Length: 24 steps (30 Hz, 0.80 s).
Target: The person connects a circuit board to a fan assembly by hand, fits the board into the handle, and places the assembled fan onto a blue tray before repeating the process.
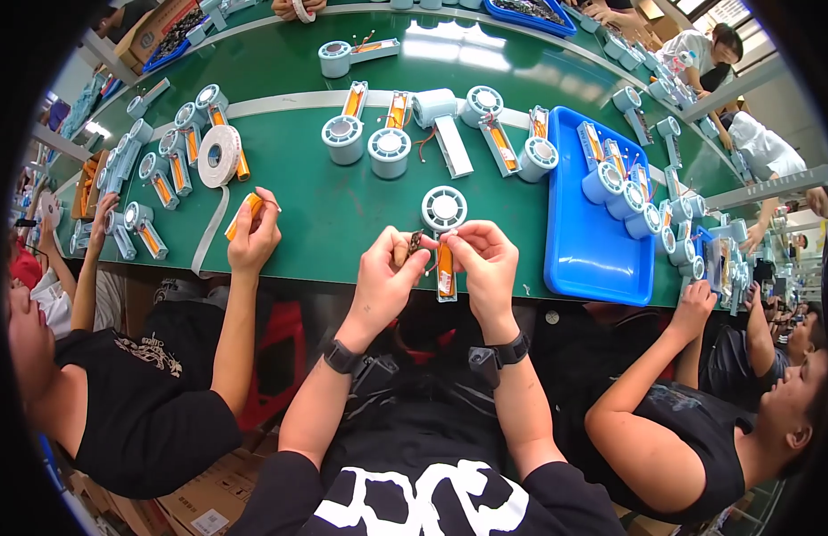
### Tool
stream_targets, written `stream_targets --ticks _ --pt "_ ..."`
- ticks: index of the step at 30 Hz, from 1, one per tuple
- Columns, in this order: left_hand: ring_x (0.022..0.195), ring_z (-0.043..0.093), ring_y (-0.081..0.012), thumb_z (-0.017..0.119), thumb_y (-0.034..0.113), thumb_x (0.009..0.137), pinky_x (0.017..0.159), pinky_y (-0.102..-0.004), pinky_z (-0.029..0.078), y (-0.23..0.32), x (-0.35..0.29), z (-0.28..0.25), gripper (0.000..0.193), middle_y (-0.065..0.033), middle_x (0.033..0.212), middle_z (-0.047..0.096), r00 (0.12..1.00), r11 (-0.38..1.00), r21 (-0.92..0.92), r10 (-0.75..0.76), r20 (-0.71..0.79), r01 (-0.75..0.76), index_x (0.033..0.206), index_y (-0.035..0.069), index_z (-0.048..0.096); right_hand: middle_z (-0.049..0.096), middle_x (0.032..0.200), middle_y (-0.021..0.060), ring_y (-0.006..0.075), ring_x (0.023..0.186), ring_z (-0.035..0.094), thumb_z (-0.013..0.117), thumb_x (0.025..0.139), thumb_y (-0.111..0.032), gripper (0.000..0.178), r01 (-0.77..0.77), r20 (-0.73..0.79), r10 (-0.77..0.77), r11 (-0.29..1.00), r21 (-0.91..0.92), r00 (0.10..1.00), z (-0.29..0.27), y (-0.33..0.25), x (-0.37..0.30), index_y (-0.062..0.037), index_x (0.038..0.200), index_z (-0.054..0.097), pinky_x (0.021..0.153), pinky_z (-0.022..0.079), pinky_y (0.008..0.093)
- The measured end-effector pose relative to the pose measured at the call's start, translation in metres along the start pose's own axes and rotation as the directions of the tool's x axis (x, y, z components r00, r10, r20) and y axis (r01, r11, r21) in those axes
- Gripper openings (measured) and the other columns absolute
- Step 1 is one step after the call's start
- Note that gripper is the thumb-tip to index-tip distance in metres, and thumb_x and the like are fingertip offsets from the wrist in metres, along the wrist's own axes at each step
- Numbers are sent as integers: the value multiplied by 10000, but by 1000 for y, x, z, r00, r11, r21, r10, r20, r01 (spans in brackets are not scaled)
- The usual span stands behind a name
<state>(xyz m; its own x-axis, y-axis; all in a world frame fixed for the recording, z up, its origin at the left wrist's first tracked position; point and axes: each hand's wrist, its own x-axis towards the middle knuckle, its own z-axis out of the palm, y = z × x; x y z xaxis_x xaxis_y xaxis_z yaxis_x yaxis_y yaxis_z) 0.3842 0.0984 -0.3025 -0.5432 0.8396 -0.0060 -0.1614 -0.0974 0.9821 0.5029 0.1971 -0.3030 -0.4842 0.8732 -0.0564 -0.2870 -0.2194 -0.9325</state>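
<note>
In front of me a light-blue handheld fan (444,208) lies on the green table, its round grille up and its open handle toward me. An orange battery (446,270) sits in that handle, and thin reddish wires show beside it. My left hand (389,272) pinches a small dark circuit board (415,244) to the left of the handle. Close by, my right hand (487,263) is closed, thumb and fingertips pressed together over the top of the handle. What those fingertips hold is too small to make out; a whitish bit shows there.
A blue tray (601,277) with several fans stands to the right. Several more fans (390,152) lie beyond mine. At left are a white tape roll (219,155) and a co-worker's hand (255,237) holding an orange battery. Another co-worker's arm (651,371) is at right.
</note>
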Motion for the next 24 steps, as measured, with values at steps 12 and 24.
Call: stream_targets --ticks 12,24 --pt "689 541 -78 582 20 1002 585 -233 434 -12 16 -10 247 -99 941 656 990 961 -245 -108 95 129 874 92 384 740 880 79 124 687 693 750 857 20 110 421 201 -378 698 -579 904 5 -5 2 0 966 745 617 548 264" --pt "960 626 -170 610 -92 949 852 -336 527 -4 18 -6 333 -27 919 580 953 721 -686 -132 -273 -97 913 138 372 717 866 108 154 647 655 722 864 52 131 520 237 -505 546 -657 830 3 7 3 12 987 710 607 526 281"
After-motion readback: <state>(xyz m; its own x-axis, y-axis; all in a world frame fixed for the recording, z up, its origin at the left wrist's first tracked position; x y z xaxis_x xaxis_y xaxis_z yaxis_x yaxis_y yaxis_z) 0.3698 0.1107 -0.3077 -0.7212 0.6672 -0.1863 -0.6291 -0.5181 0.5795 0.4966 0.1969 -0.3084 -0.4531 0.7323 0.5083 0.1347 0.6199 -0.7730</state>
